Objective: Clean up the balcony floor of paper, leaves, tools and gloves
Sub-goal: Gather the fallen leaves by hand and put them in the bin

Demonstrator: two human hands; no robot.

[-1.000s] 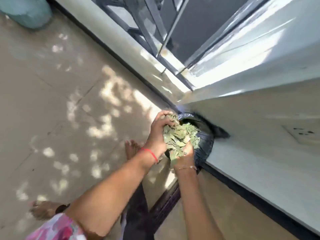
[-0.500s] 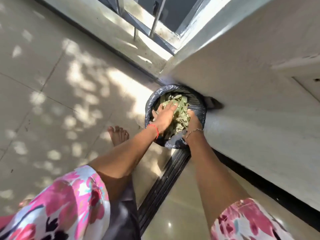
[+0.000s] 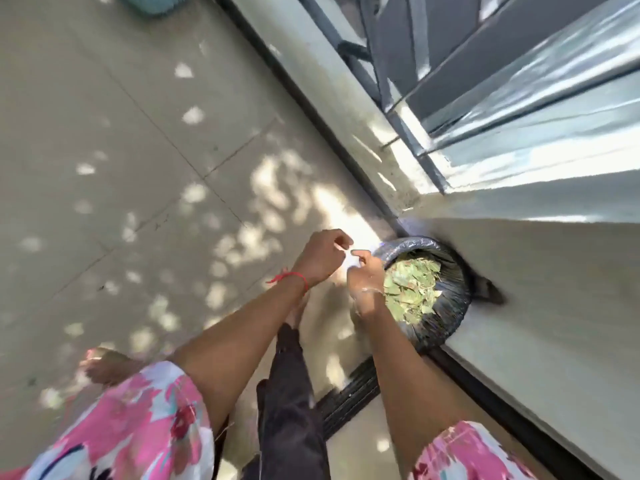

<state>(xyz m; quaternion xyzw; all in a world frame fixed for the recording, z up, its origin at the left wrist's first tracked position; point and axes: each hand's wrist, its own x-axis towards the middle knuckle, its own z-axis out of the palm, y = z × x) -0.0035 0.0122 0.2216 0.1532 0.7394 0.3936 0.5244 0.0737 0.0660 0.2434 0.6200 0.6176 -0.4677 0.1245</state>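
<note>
Beside the bin point(image 3: 452, 306) of leaves point(image 3: 412, 292), your left hand point(image 3: 320, 259) and right hand point(image 3: 365, 284) hover close, loosely curled, seemingly empty; shake clinging bits over it.

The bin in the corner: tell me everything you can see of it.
The bin is round, lined with a crinkled black plastic bag folded over its rim. It stands upright on the floor against the pale wall, well filled with green-brown leaves. The right hand overlaps its rim in view; contact unclear.
</note>
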